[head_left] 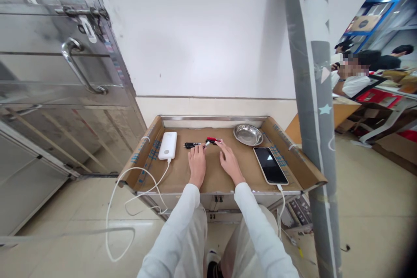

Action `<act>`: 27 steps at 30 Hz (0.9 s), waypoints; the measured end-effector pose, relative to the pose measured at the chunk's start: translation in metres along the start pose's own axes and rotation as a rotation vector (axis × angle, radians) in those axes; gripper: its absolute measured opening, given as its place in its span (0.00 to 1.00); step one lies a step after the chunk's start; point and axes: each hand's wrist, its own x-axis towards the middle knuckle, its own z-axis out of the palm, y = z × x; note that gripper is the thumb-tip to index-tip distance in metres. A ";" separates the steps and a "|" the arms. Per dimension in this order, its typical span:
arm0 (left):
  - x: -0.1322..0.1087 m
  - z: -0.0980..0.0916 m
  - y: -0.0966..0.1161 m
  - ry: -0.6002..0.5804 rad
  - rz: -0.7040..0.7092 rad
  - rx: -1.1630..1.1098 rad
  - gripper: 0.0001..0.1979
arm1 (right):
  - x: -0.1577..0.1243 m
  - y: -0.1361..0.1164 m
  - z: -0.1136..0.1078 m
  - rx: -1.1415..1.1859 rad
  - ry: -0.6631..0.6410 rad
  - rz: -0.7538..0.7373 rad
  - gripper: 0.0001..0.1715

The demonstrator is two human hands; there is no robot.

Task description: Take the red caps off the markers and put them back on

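Note:
On a small table covered with brown cardboard (211, 178), my left hand (197, 163) lies palm down, fingers stretched toward a black pen (192, 144), fingertips touching its near end. My right hand (230, 160) lies palm down too, fingertips reaching a red and black pen (212, 140) that sits just right of the black one. Whether either hand pinches its pen is too small to tell. Both arms wear white sleeves.
A white power bank (168, 145) with a white cable (120, 208) lies at the left. A round metal dish (248, 134) stands at the back right, a phone (270, 165) in front of it. A grey pole (312, 95) rises at the right; metal doors (58, 74) stand left. People sit far right.

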 end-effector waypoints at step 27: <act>0.015 0.027 0.003 -0.126 0.274 -0.063 0.09 | 0.018 0.010 0.019 -0.425 0.028 0.120 0.13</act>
